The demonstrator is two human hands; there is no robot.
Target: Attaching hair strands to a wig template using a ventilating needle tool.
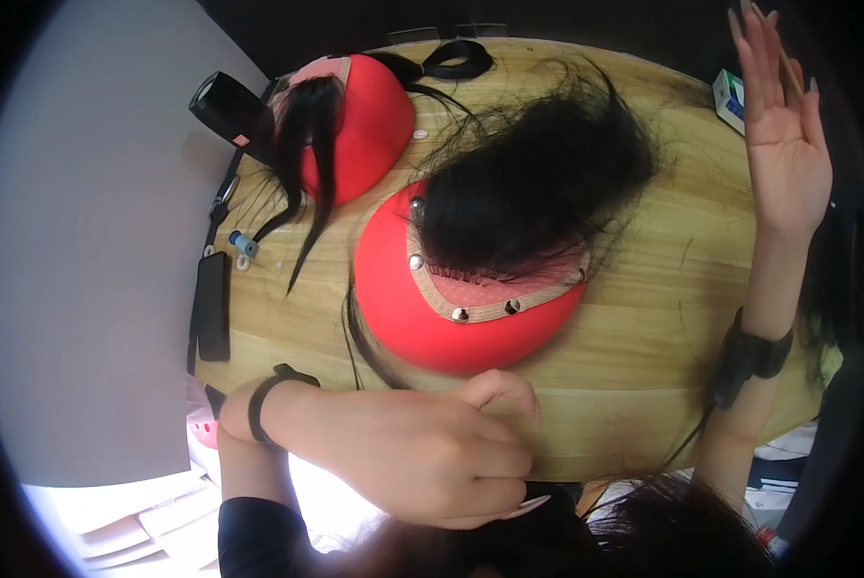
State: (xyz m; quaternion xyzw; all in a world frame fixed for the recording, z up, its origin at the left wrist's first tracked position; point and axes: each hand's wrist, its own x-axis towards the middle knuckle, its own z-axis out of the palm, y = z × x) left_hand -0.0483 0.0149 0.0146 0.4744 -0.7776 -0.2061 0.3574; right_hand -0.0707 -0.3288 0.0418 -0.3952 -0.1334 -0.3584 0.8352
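My left hand (pixel 432 448) is curled in front of the nearer red dome-shaped form (pixel 396 289), close to its front edge; whether its bent fingers hold anything cannot be seen. At the upper right, my right hand (pixel 786 137) is raised, palm in view and fingers extended, with a thin wooden stick (pixel 787 61) between them. A wig cap of pink mesh (pixel 490 290) with a beige band (pixel 432 295) is fixed to the form by several silver round-headed pins (pixel 415 261). A mass of black hair (pixel 540 173) lies over the cap and reaches past its far side.
Behind on the left stands another red form (pixel 378 108) with mesh and dark strands (pixel 324 144). Around it are a black cylinder (pixel 233 112), a tied hair bundle (pixel 461 61), a blue thread spool (pixel 243 243) and a black phone-like slab (pixel 214 307). A small box (pixel 728 101) sits far right.
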